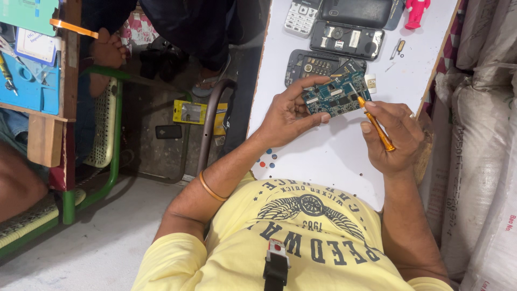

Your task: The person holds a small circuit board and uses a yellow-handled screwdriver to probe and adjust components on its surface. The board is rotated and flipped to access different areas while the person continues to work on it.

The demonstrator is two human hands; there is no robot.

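My left hand (288, 114) holds a blue circuit board (335, 95) by its left edge, a little above the white table (334, 156). In my right hand (395, 137) is an orange-handled screwdriver (377, 125), its tip touching the board's right side. Just beyond the board lies a dark phone keypad frame (309, 66). An opened phone back (347, 39) lies farther off, with a white keypad phone (301, 16) to its left and a black phone (358, 11) behind it.
A small red toy figure (416, 12) and a small tool (397, 48) lie at the table's far right. White woven sacks (479, 145) are stacked on the right. On the left, a green metal chair (102, 140), another person's bare feet (107, 51), and a blue tray (27, 81).
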